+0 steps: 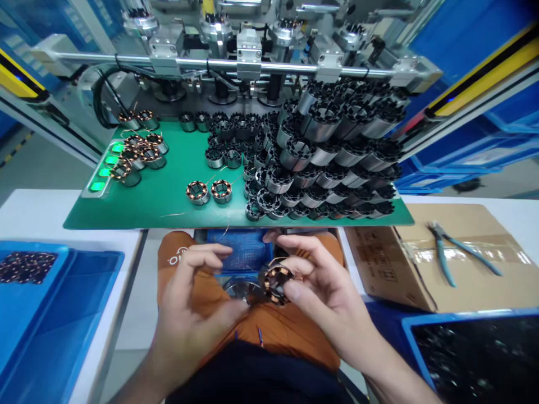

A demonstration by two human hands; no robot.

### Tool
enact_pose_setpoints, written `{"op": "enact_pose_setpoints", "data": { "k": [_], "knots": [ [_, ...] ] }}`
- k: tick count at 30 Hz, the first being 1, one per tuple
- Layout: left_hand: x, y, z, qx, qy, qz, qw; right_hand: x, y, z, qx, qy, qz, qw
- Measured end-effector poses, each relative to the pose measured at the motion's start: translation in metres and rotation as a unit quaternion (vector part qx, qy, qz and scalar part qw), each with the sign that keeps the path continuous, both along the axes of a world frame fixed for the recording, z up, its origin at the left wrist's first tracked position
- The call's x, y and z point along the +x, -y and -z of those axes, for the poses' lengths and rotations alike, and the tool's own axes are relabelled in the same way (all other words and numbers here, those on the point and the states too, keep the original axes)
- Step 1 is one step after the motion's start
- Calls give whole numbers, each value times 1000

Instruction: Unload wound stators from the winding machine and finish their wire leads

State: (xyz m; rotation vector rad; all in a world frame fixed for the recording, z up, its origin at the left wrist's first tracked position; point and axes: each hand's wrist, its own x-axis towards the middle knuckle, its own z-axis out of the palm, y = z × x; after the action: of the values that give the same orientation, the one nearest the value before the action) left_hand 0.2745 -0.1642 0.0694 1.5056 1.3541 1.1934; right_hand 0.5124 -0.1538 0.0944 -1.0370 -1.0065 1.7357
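Observation:
Between the fingers and thumb of my right hand (324,280) is a motor stator (277,283) wound with copper wire, its ring turned towards me. My left hand (196,297) is held to the left of it, thumb and fingers apart, with nothing in it. Both hands are over my lap, in front of the green work surface (168,193). Near its front edge stand two wound stators, a left one (197,193) and a right one (221,191), with loose wire ends. A stray piece of wire (172,215) lies beside them.
Stacked bare stator cores (322,120) fill the right half of the surface. Several wound stators (143,148) sit at the left by green-lit buttons (112,160). Behind runs a machine rail (189,64). Pliers (446,247) lie on a cardboard box (467,224). Blue bins (92,292) flank me.

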Motion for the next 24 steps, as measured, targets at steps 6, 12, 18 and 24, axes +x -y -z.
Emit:
{"op": "enact_pose_setpoints", "data": {
  "k": [6, 12, 18, 24],
  "knots": [
    [12, -8, -37, 183, -161, 54, 968, -12, 1, -6, -19, 19, -44, 999],
    [12, -1, -33, 212, -202, 60, 954, -10, -4, -16, 115, 145, -8, 983],
    [13, 2, -39, 187, -175, 37, 966, 3, -13, -16, 96, 106, 102, 985],
    [12, 2, -48, 178, -178, -63, 966, 1, 2, -10, 175, 135, 198, 955]
  ]
}}
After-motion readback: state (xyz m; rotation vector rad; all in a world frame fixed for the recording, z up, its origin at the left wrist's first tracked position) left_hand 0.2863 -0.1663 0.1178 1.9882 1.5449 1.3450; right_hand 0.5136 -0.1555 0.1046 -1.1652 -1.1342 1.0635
